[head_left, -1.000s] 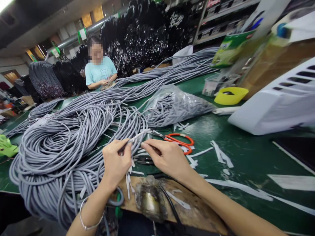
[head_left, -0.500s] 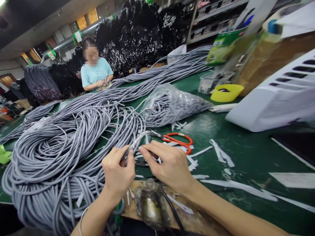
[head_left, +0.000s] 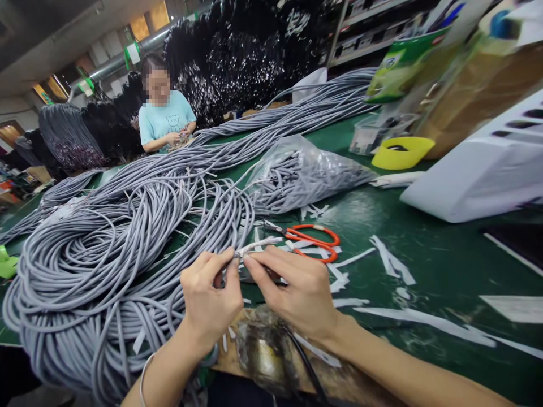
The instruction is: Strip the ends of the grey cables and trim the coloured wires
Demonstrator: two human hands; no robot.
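Note:
Between thumb and forefinger, my left hand (head_left: 212, 294) pinches a grey cable close to its end. The stripped, whitish end of the cable (head_left: 261, 244) sticks out to the right, nearly level. My right hand (head_left: 299, 288) has its thumb and forefinger closed at the base of that stripped part, fingertips almost touching the left ones. Orange-handled scissors (head_left: 316, 240) lie on the table just beyond my right hand. A dark tool under my right fingers is mostly hidden.
Coiled grey cables (head_left: 97, 254) fill the left side. A clear bag of cut cable pieces (head_left: 297, 178) lies ahead. White strips (head_left: 424, 319) are scattered rightward, near a white slotted housing (head_left: 462, 181) and yellow ring (head_left: 402, 152). A wooden board (head_left: 229, 356) is below. Another person (head_left: 165, 121) sits opposite.
The cable's stripped end has swung from pointing up and right to lying nearly level. Both hands have shifted slightly right, with the fingertips closer together.

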